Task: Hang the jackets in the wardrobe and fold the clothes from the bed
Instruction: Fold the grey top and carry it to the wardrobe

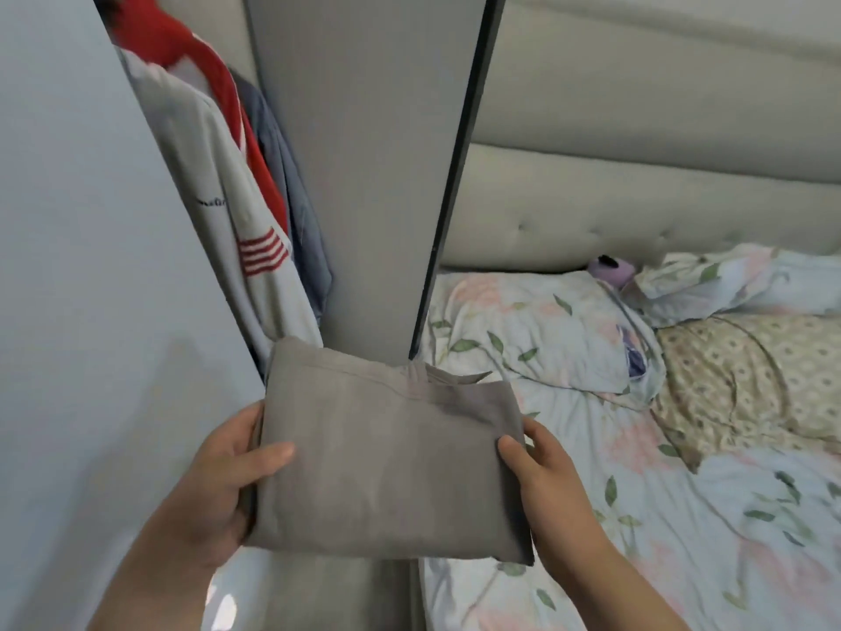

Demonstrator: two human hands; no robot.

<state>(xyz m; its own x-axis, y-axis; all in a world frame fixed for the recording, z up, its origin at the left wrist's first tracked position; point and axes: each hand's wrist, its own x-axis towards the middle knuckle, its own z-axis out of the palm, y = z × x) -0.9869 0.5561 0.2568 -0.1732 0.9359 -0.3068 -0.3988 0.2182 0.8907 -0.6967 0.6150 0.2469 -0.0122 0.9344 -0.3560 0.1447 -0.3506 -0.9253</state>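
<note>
**Holding the folded grey garment (382, 462) at both edges**

We carry the garment flat between our two grips, raised off the bed (660, 539). The left grip (227, 475) clasps its left edge, with the thumb curled over the top and the fingers hidden under the cloth. The right grip (541, 471) pinches the right edge the same way, thumb on top.

Straight beyond the bundle, between the two grips, rises the wardrobe door (373, 175). In the opening beyond the left grip hangs a white jacket with red stripes (214, 198). A red garment (200, 70) and a blue-grey garment (282, 175) hang close behind it.

Out past the right grip lies the bed in its floral sheet. On it are a floral pillow (523, 325) and, farther out, a beige patterned pillow (737, 371). The padded headboard (637, 198) stands beyond them. A small purple object (610, 271) sits at the headboard's foot; we cannot tell what it is.
</note>
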